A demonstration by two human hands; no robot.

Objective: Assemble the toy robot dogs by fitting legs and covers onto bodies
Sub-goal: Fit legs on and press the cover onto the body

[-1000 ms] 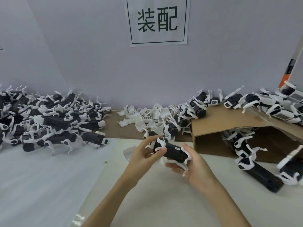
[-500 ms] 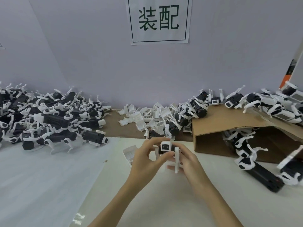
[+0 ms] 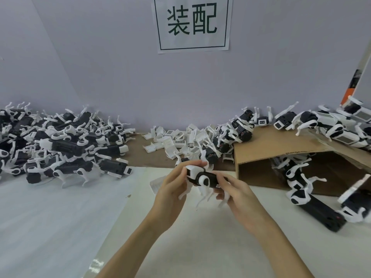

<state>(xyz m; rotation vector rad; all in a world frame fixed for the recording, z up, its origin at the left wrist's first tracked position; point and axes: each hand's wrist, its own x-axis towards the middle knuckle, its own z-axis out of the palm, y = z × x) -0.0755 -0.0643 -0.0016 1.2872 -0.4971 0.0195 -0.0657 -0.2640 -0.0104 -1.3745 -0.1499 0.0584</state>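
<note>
I see my left hand (image 3: 172, 189) and right hand (image 3: 236, 194) both curled around one black-bodied toy robot dog with white plastic legs (image 3: 202, 178), held just above the white tabletop (image 3: 200, 237). Its thin legs dangle below my fingers; I judge a hard squeeze or twist could snap one or pop it loose.

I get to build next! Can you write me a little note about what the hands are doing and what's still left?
Left hand and right hand both grip one toy dog above the white table; its legs are on.
Pile of dogs lies far left; loose white covers lie at the back; more dogs lie by the cardboard box on the right.
Left: probably a cover for this dog, then the rest.
</note>
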